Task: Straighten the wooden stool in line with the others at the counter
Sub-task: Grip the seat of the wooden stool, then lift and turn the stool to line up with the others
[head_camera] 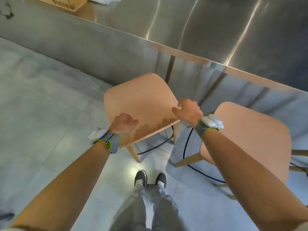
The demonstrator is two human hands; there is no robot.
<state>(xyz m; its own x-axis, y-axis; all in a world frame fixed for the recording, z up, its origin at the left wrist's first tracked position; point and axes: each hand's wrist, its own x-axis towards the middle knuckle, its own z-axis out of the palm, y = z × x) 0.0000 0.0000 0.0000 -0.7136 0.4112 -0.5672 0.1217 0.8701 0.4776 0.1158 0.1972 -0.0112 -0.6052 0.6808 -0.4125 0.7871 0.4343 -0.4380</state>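
A light wooden stool (141, 100) stands in front of me at the steel counter (216, 30), its seat turned at an angle to the counter's edge. My left hand (124, 123) grips the seat's near left edge. My right hand (188, 110) holds the seat's right corner, fingers curled over the rim. A second wooden stool (253, 130) stands close on the right, partly hidden behind my right forearm. Both wrists wear grey bands with white devices.
The counter's shiny front panel (100, 52) runs diagonally from upper left to right. A cardboard box (66, 4) lies on the counter at top left. The floor is grey tile (41, 105). My feet (150, 179) stand just behind the stool.
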